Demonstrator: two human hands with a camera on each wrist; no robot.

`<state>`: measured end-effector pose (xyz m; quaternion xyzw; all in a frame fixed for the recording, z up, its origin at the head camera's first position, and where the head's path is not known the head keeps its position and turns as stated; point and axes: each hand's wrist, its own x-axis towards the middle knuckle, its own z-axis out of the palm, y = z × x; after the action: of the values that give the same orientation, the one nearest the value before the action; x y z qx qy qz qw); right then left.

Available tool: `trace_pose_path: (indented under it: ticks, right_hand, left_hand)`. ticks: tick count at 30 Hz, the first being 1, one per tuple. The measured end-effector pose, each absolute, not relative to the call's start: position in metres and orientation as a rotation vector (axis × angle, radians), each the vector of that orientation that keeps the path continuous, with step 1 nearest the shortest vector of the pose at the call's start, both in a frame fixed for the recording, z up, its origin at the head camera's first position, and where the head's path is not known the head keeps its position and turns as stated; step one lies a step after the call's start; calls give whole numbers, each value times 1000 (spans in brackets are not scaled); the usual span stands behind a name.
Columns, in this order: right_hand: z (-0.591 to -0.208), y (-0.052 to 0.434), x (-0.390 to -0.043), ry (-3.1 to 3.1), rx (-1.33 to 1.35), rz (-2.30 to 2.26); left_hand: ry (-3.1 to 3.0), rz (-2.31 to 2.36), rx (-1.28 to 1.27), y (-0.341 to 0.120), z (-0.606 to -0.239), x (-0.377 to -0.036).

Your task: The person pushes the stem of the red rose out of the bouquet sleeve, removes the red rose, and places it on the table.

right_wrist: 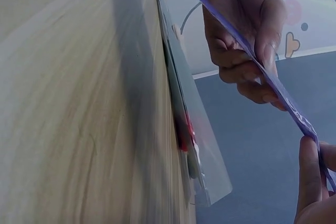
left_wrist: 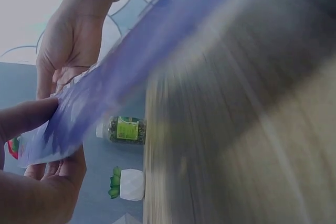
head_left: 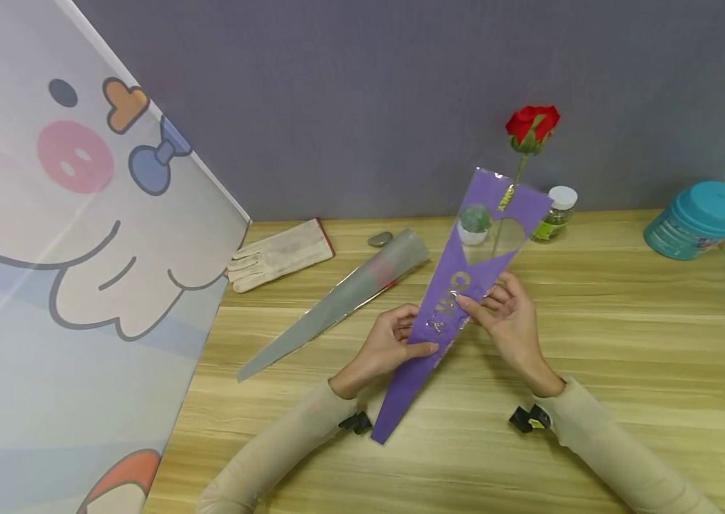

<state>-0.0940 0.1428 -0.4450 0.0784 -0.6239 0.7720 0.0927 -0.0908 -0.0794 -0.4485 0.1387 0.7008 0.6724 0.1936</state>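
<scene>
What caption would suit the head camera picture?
Both hands, left hand and right hand, hold a purple flower sleeve above a wooden table.

A wooden table (head_left: 594,442) with a pale grain is carrying everything here. A white glove (head_left: 280,263) is lying near its back edge, with a small grey stone (head_left: 379,239) just beside it. A long clear cone-shaped sleeve (head_left: 343,300) is lying slantwise in front of the glove. A small potted plant (head_left: 474,225) and a little white-capped jar (head_left: 555,213) are standing further back, and a teal tub (head_left: 699,220) is sitting near the right edge.
</scene>
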Motion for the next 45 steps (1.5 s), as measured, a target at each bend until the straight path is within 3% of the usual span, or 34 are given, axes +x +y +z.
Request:
trace_pose_path:
  ticks: [26,45]
  right_hand:
    - [-441,152,-97,-1890,316,2347]
    - [-370,235,-149,-1626,339,2296]
  left_hand:
    - [1995,1939,475,-84,-449,-91]
    - [1970,1906,488,-87,-452,-82]
